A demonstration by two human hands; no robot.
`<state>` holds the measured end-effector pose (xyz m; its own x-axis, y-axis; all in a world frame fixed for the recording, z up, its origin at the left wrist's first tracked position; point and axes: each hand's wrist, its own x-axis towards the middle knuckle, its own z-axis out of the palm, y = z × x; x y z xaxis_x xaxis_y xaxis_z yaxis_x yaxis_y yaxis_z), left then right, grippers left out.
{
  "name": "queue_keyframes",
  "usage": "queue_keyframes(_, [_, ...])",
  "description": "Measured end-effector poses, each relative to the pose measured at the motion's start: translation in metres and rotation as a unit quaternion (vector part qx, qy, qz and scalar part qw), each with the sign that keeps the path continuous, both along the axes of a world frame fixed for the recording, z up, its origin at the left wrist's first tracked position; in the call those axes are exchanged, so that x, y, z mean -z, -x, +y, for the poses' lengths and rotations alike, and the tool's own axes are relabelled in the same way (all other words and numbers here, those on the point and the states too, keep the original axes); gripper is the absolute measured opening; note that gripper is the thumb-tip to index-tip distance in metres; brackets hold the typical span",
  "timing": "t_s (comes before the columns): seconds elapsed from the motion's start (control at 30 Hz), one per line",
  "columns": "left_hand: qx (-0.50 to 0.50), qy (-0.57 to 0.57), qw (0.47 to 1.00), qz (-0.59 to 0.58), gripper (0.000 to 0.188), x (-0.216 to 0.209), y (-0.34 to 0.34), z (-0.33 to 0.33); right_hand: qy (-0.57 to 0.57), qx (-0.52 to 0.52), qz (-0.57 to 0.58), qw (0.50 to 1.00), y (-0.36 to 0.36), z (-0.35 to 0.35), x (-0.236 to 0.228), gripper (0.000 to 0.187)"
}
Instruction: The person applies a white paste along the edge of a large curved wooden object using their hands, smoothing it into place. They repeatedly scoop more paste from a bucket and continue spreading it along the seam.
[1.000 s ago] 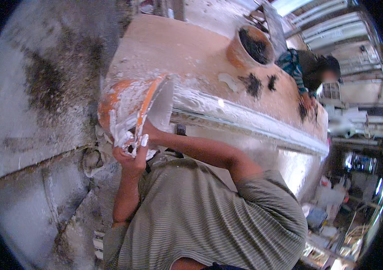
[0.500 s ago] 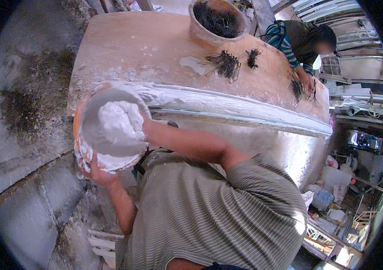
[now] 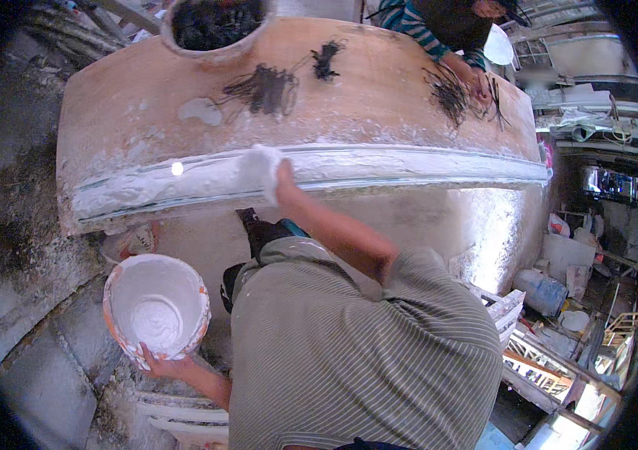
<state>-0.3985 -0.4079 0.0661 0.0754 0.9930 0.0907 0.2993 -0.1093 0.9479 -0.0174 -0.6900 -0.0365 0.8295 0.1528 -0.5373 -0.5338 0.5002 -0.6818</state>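
My left hand (image 3: pixel 163 365) grips the near rim of a white-smeared orange bucket (image 3: pixel 197 311), held tilted off the table's near side. White paste (image 3: pixel 155 324) lies at the bottom of the bucket. Over a long narrow mould (image 3: pixel 409 161) along the table's near edge, my right hand (image 3: pixel 284 182) is closed at a lump of white paste (image 3: pixel 259 171), blurred by motion. White paste fills the channel of the mould along most of its length, rougher on the left.
On the wooden table (image 3: pixel 386 97) lie dark wire bundles (image 3: pixel 262 90) and a smaller bundle (image 3: pixel 326 60). A tub (image 3: pixel 217 51) of dark wires stands at the far edge. A co-worker's hands (image 3: pixel 476 86) handle wires at the far right. Another bucket (image 3: pixel 130 241) stands below the table.
My right hand has come out of the bucket with white paste and moved over the mould. My left hand has lowered the bucket away from the table edge. The view has shifted.
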Motion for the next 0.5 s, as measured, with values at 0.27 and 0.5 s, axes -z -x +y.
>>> queue_keyframes(0.27, [-0.035, 0.071, 0.984, -0.156, 0.044, 0.0, -0.004, -0.146, 0.417, 0.372, 0.001, 0.829, -0.04, -0.392, 0.01, 0.03])
queue_keyframes(0.5, [-0.023, 0.2, 0.958, -0.206, 0.049, -0.012, -0.017, -0.29, 0.02, -0.049, -0.132, 0.99, -0.055, -0.436, 0.096, 0.051])
